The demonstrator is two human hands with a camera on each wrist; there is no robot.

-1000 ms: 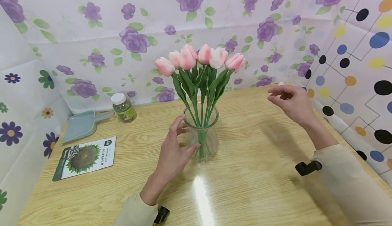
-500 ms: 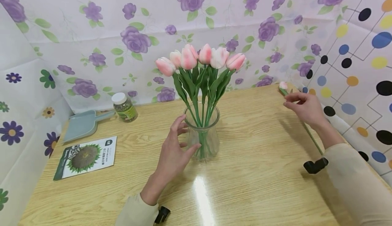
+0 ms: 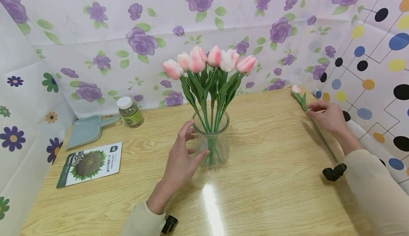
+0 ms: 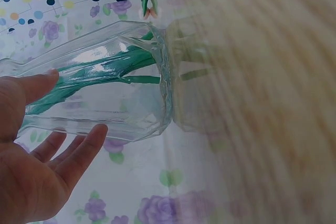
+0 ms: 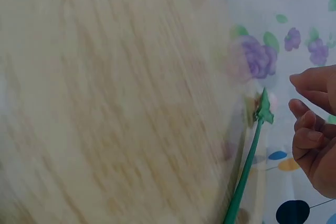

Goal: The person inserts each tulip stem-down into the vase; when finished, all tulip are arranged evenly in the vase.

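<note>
A clear glass vase stands upright on the table, holding several pink-and-white tulips with green leaves and stems. My left hand holds the vase from its left side, thumb in front and fingers curved behind; the left wrist view shows the thumb against the glass. At the table's right edge lies a single tulip, bloom pointing away. Just beside its leaves is my right hand. In the right wrist view, a gap separates the loosely bent fingers from the thumb, and the stem lies apart from them.
To the left lie a grey-blue dustpan and a seed packet with a sunflower head on it. A white-capped jar stands behind them. Patterned sheets enclose the wooden table at the back and both sides.
My right hand has moved right and toward me along the single tulip, uncovering its bloom and leaves. The left hand and the vase have stayed in place.
</note>
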